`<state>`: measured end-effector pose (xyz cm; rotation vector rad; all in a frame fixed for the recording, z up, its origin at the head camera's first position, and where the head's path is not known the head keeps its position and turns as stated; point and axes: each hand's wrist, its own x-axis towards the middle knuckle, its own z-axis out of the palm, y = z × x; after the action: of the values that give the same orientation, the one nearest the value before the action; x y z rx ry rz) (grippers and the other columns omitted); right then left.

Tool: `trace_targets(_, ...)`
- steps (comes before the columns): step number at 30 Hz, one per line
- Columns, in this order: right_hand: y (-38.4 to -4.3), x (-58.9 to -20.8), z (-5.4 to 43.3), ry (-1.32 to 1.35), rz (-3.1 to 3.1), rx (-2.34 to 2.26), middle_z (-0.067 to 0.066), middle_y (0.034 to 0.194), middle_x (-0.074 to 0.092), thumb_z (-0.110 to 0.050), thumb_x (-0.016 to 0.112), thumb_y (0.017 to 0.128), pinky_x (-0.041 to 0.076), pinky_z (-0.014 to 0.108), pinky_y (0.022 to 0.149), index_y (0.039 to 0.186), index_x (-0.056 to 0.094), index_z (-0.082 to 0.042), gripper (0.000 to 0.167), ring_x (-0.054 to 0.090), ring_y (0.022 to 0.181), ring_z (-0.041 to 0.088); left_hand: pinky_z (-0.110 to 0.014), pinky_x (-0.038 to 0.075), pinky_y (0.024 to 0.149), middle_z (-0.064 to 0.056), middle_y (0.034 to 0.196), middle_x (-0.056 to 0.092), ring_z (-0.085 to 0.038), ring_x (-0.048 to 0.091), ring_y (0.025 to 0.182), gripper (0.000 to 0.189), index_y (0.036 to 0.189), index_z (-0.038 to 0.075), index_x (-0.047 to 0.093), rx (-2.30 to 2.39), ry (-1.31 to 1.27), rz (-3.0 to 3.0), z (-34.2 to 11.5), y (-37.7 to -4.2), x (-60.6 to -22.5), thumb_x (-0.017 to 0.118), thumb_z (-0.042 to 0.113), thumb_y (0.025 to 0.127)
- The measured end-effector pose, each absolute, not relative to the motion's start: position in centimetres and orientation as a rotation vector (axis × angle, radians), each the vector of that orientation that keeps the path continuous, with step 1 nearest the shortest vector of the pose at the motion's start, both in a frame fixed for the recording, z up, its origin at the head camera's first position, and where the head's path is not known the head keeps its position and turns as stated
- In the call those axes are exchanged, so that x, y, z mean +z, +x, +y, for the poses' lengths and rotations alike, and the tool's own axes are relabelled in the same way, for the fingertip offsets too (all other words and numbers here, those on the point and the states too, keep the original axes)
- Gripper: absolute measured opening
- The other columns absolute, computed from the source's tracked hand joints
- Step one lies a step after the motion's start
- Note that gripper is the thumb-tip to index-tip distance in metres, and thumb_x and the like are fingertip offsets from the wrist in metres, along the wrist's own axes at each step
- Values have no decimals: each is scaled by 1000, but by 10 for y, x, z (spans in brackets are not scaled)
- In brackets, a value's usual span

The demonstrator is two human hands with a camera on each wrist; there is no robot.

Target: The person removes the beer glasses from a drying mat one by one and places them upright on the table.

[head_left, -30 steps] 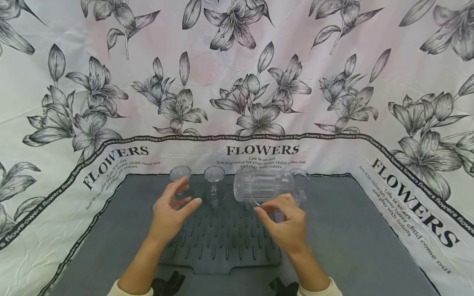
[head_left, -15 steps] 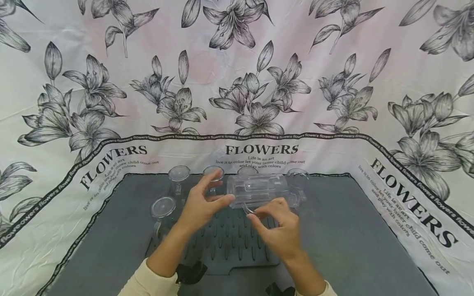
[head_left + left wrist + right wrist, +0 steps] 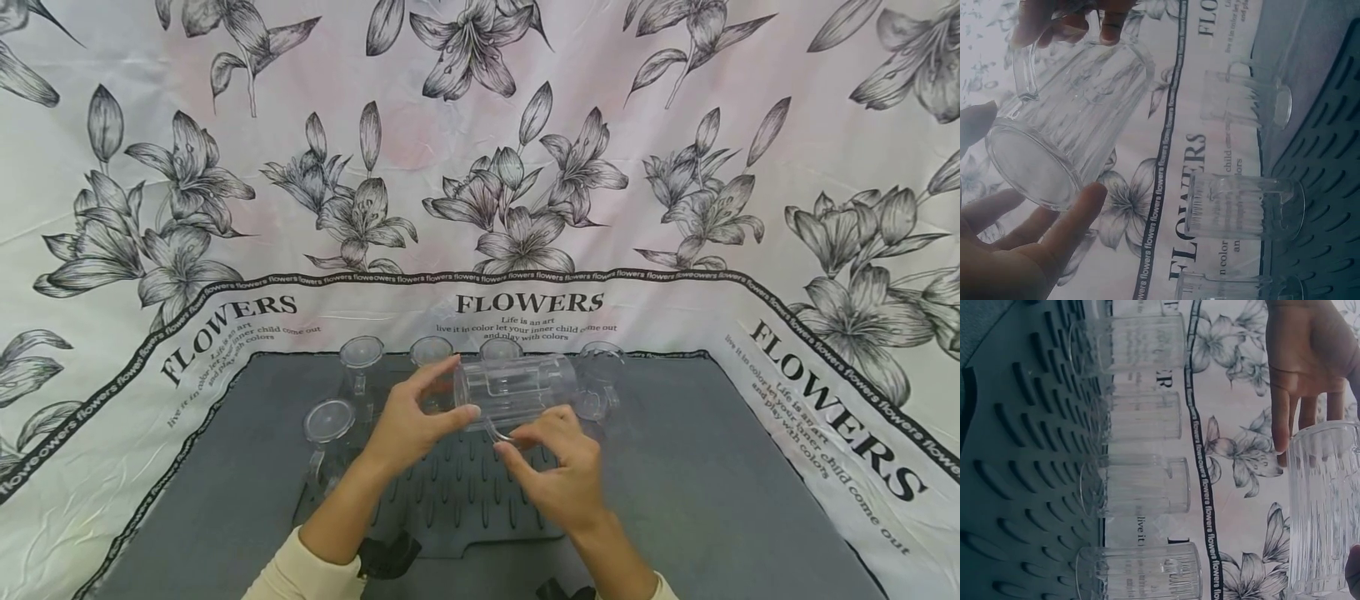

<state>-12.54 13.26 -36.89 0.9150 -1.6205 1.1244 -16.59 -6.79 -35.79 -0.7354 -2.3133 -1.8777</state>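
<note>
A clear ribbed glass mug [image 3: 517, 385] is held sideways in the air, its base toward the left. My right hand [image 3: 564, 467] pinches its handle [image 3: 497, 432] from below, between thumb and fingers. My left hand [image 3: 408, 421] spans the base, thumb on the near side and index finger across from it. In the left wrist view the round base [image 3: 1032, 165] faces the camera, with the left fingertips right at its edge. The right wrist view shows the mug's ribbed wall [image 3: 1319, 512] below the left hand [image 3: 1310, 350].
Several similar mugs stand upside down along the back, such as one glass mug [image 3: 362, 354] at left and another mug [image 3: 602, 400] at right. A nearer mug [image 3: 330, 421] stands front left. Beneath lies a dark ridged draining mat [image 3: 465, 533] on a grey table [image 3: 712, 467].
My left hand has moved right and come to the mug's base. The mug, with my right hand, has shifted slightly left and nearer, tilting a little.
</note>
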Motion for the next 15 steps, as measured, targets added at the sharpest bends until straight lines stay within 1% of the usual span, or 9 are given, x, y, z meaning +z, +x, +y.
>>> trace_targets(4,-122,-366,133,919,-1651,1098,5,63,58,-24,71,91,38,31,67,73,66,-1,29,48,61,19,-44,53,83,-6,144,43,-32,49,121,66,142,14,50,-1855,-686,-2329,-68,-165,-358,79,20,82)
trace_targets(8,-119,-365,133,942,-1669,1071,8,74,61,-27,68,93,42,27,68,79,67,1,31,50,69,22,-41,55,76,-5,142,45,-30,51,118,64,138,16,54,-1841,-638,-2322,-67,-165,-360,81,19,80)
trace_targets(11,-121,-369,136,934,-1653,1064,16,86,59,-29,66,94,44,25,73,88,66,5,34,53,78,26,-40,55,75,-5,143,44,-30,52,117,64,137,15,55,-1852,-625,-2303,-67,-165,-363,82,16,79)
trace_targets(13,-124,-373,139,875,-1615,1070,21,90,57,-30,66,93,44,25,77,92,65,8,37,53,84,28,-39,55,75,-4,142,44,-29,52,117,64,137,15,55,-1855,-619,-2293,-67,-165,-364,82,15,79)
trace_targets(14,-124,-375,141,829,-1598,1086,23,92,55,-29,67,93,44,25,78,94,63,9,39,53,86,28,-39,55,74,-4,142,45,-28,52,117,64,137,15,55,-1856,-618,-2284,-67,-164,-365,82,15,79)
trace_targets(15,-123,-376,143,777,-1587,1125,26,93,54,-25,69,92,44,25,78,96,62,11,37,53,87,26,-39,55,74,-4,140,46,-28,53,117,64,137,15,55,-1862,-617,-2270,-67,-164,-365,81,15,79)
